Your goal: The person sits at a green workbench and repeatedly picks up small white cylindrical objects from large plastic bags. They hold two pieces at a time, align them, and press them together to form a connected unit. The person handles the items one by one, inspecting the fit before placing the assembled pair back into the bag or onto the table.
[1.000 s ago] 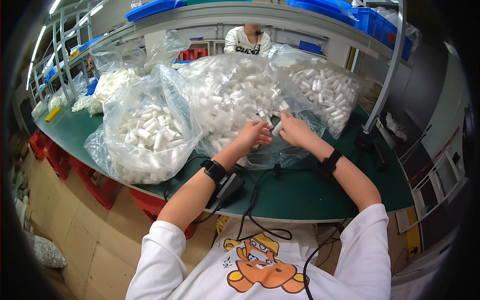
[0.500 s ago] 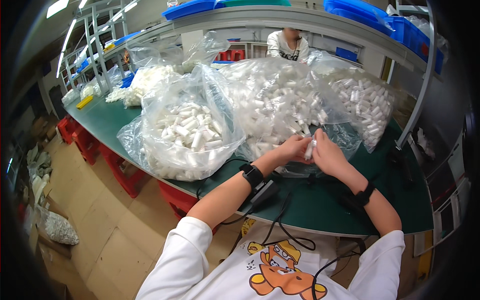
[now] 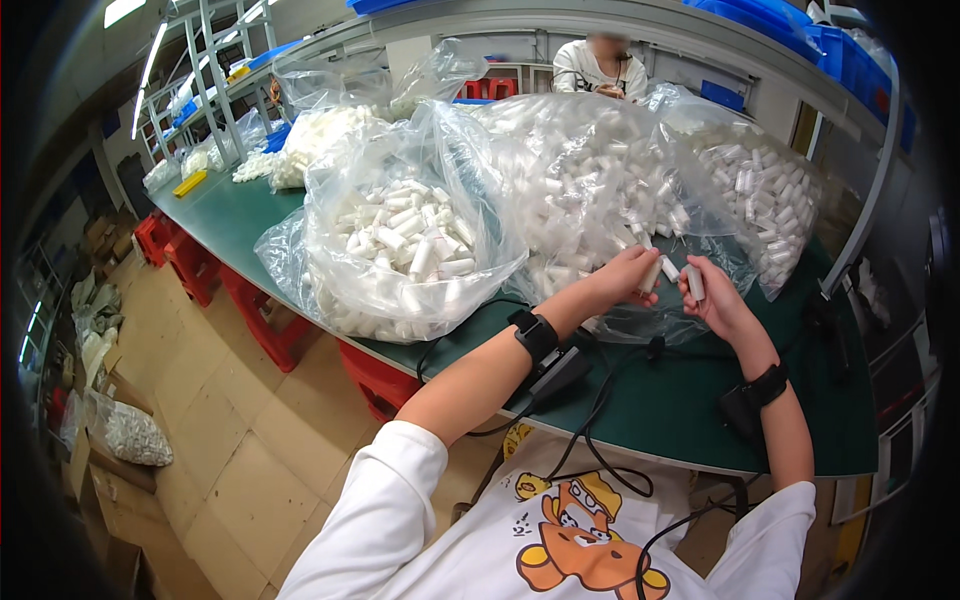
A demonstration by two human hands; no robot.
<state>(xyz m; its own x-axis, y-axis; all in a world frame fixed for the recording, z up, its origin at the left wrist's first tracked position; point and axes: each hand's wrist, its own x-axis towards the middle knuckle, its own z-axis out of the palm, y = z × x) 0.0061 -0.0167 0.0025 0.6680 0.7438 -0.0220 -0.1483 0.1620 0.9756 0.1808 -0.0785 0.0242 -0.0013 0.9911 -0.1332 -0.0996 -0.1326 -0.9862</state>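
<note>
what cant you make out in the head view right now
Head view:
Part of the white cylinder in the left hand: covered by that hand.
Deeper contents of the middle bag: behind its cloudy plastic.
Blue tray, upper right: cut off by the top edge.
Contents of the floor bag: too small.

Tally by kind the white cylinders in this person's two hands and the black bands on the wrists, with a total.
White cylinders: 2, one in the left hand, one in the right hand
Black wristbands: 2
Total: 4
</note>
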